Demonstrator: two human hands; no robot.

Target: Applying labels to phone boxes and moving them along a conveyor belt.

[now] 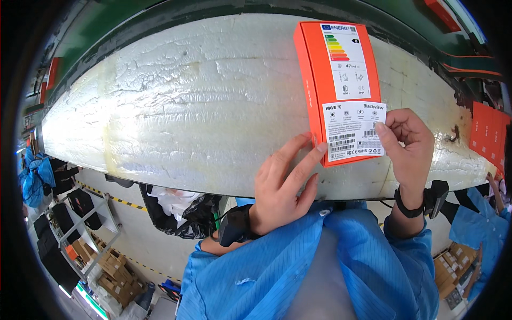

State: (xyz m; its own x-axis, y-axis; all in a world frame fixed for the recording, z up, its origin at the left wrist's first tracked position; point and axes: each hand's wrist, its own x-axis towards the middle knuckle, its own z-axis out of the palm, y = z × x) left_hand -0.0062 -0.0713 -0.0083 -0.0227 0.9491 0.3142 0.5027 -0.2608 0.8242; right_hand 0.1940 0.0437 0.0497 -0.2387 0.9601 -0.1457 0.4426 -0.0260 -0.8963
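An orange box [320, 74] lies slightly tilted on the conveyor's pale, wrinkled surface [202, 101]. An energy label [352, 80] with coloured bars covers its upper part, and a white printed label [349, 128] with barcodes covers the lower part. My left hand [285, 181] has its fingers apart, two fingertips resting against the box's lower left side. At the lower right edge, my right hand [410, 146] grips the box, its thumb on the white label's margin and its other fingers curled, partly hidden.
More orange boxes [488, 138] stand at the far right edge. A bin lined with a black bag [200, 216] is below the belt on the left, near a metal rack [93, 229]. Another person in blue [480, 229] is at the right; cartons [117, 269] sit on the floor.
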